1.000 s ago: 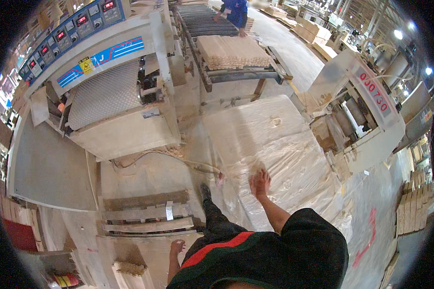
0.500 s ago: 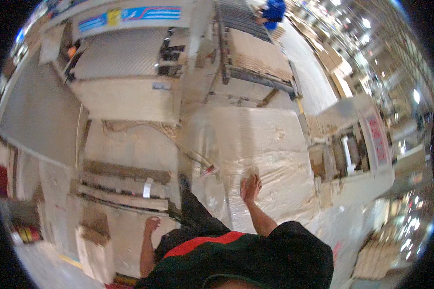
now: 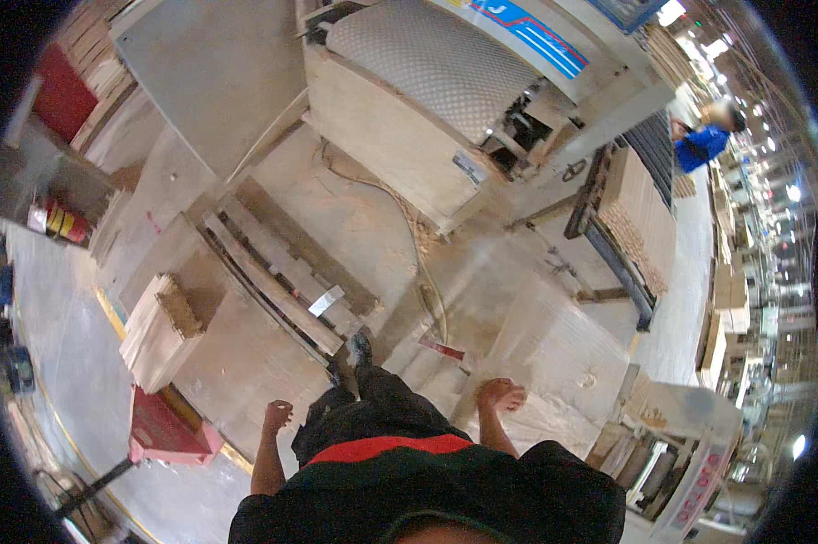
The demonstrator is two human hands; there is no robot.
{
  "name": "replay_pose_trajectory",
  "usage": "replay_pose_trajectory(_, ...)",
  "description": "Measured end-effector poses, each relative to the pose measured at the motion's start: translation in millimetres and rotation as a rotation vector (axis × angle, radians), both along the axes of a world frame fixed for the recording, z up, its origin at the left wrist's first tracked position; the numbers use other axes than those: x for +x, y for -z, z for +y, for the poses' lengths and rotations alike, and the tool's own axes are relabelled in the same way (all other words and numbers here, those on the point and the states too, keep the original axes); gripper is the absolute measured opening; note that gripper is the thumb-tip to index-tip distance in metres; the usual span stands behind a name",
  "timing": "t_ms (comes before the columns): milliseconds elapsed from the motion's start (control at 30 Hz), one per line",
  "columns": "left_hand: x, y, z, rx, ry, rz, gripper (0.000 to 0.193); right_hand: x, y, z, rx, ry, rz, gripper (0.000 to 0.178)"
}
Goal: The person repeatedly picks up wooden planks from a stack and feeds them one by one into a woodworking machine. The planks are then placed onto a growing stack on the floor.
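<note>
Plastic-covered stack (image 3: 554,370) is seen in front of the body, toward the right, with the right hand (image 3: 502,395) held above its near edge; whether it is touched cannot be told. The right grip is released, with fingers loosely bent. The left hand (image 3: 278,415) is held low near the left leg, its grip also relaxed. Farther to the left, a bundle of wooden strips (image 3: 150,340) is placed upright.

Your head-worn left fisheye camera is looking down past your shirt (image 3: 409,476), catching your left hand (image 3: 278,415) and right hand (image 3: 501,395) nearby, the machine (image 3: 377,136) farther off
</note>
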State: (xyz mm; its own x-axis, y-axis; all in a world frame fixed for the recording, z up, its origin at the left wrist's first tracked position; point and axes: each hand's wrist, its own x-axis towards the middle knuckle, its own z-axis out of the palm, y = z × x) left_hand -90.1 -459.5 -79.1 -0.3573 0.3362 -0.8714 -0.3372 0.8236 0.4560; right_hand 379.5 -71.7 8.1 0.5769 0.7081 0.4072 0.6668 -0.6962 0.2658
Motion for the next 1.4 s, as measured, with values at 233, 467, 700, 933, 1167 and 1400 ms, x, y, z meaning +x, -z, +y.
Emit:
replay_pose_trajectory(233, -12.5, -23.9, 12.0, 0.134, 0.05, 0.401, 0.031, -75.7, -29.1, -15.9, -0.16, -0.293, 0.027, 0.051)
replay_pose_trajectory(467, -26.5, -102.8, 21.9, -0.008, -0.214, 0.376, 0.037, -70.7, -23.0, 6.3, -0.19, -0.468, 0.028, 0.051)
replay_pose_trajectory(700, -26.7, -79.5, -109.7, -0.133, -0.57, 0.308, 0.034, -96.7, -12.2, 34.9, -0.191, -0.508, -0.007, 0.051)
replay_pose_trajectory(933, -137.9, -136.0, -119.8, 0.134, -0.949, 0.443, 0.03, -215.1, -3.8, 100.1, -0.256, -0.794, -0.024, 0.052)
replay_pose_trajectory(1167, -309.9, -80.6, -182.7, 0.214, -1.553, 0.249, 0.028, -571.9, 12.1, -0.9, -0.758, -1.549, 0.869, 0.028)
replay_pose_trajectory(1400, -488.7, 48.8, -123.2, 0.521, -1.826, 0.025, 0.022, -893.6, 68.2, -262.1, -1.371, -1.869, 0.77, 0.024)
